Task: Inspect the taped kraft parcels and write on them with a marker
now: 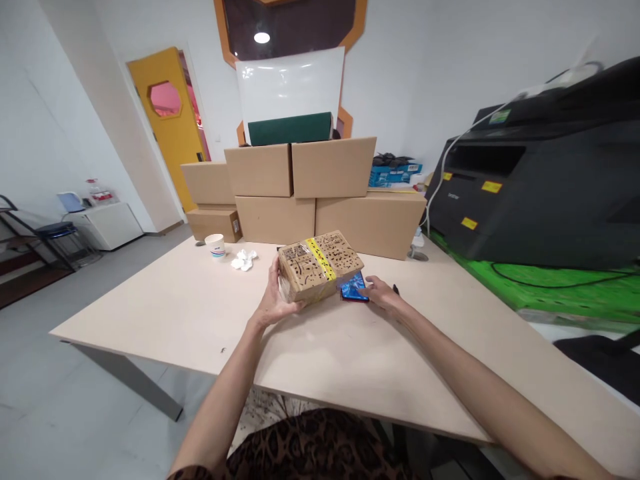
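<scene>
A brown cardboard box (300,270) with black printed marks and a yellow tape strip is held tilted above the table. My left hand (274,297) is wrapped round its left end and lower front edge. Just right of the box and partly behind its corner lies a flat item with a blue picture (354,287). The fingers of my right hand (381,293) are closed on that item's right edge. A small black object (395,289) shows behind my right hand, mostly hidden.
A paper cup (215,245) and crumpled white tissue (244,260) stand at the table's back left. Stacked cardboard boxes (370,223) line the back edge, with a dark green box (291,129) on top. A large black printer (540,193) is at the right, beyond the table (165,300).
</scene>
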`<state>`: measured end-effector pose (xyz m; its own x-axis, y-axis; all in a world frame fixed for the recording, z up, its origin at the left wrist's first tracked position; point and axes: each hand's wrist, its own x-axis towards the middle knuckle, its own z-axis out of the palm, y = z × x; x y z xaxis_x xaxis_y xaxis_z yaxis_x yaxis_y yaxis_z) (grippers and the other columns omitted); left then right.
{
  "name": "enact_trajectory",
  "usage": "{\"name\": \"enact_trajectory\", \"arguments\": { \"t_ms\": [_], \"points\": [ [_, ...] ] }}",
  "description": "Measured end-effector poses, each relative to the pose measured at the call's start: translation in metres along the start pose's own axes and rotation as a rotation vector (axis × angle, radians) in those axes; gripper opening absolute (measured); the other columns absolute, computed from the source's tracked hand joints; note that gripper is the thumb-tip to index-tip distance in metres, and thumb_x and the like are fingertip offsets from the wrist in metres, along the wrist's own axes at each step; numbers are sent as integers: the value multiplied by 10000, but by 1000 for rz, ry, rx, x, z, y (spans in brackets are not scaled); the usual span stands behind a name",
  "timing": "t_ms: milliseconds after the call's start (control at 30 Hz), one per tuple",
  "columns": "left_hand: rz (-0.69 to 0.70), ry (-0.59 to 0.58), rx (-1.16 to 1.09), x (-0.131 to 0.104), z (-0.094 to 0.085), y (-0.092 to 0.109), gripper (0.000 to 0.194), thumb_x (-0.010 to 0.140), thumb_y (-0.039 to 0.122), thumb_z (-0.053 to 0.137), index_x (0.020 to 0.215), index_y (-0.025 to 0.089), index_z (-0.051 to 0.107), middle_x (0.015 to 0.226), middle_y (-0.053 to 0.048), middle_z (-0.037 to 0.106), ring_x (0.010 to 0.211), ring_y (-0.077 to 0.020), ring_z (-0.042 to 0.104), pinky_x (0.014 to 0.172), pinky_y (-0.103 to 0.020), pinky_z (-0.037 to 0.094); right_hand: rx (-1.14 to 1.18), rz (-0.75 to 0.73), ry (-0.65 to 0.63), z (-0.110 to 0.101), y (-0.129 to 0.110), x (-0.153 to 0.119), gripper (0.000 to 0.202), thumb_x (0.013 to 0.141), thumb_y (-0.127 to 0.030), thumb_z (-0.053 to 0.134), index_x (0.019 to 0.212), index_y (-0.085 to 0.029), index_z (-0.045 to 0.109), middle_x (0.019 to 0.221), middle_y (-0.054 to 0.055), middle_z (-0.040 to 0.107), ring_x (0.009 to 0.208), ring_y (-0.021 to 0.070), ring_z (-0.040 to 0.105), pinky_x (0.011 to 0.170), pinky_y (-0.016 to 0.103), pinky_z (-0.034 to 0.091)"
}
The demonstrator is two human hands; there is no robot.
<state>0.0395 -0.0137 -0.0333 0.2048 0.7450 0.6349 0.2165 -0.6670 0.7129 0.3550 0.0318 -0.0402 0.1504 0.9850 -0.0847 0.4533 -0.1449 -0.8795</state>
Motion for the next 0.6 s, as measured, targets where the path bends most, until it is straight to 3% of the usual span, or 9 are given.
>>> {"name": "enact_trajectory", "arguments": {
  "t_ms": [133,267,333,467,600],
  "points": [
    [17,14,14,1,0,1,1457,587,610,966,1687,318,56,1753,-187,161,1632,-453,171,1330,-646,141,-163,-31,27,-9,2,1,480,833,-243,681,1301,-145,646,879,42,727,823,206,687,700,273,486],
    [17,22,17,2,-1,-1,1446,596,609,959,1688,320,55,1748,-179,171,1627,-454,188,1328,-654,148,-368,-43,103,-37,4,4,587,885,-275,652,1452,-153,566,1242,151,713,1134,278,676,854,311,487],
    [18,19,6,2,-1,-1,1456,584,603,968,1688,321,62,1738,-177,199,1620,-453,209,1325,-653,176,-467,-16,129,-53,8,4,615,873,-272,663,1467,-160,550,1328,187,677,1209,322,651,881,343,483],
    [22,13,7,4,-2,1,1447,582,587,974,1686,329,75,1726,-173,223,1611,-460,225,1316,-667,190,-591,43,84,-67,19,0,535,787,-214,722,1315,-172,645,1179,180,735,1117,352,688,850,376,485],
    [11,24,9,4,-2,0,1449,581,583,975,1684,340,66,1730,-167,218,1619,-462,196,1316,-672,177,-593,33,60,-54,22,4,535,740,-88,701,1265,-179,660,1117,172,752,1065,333,706,826,354,480]
  ]
}}
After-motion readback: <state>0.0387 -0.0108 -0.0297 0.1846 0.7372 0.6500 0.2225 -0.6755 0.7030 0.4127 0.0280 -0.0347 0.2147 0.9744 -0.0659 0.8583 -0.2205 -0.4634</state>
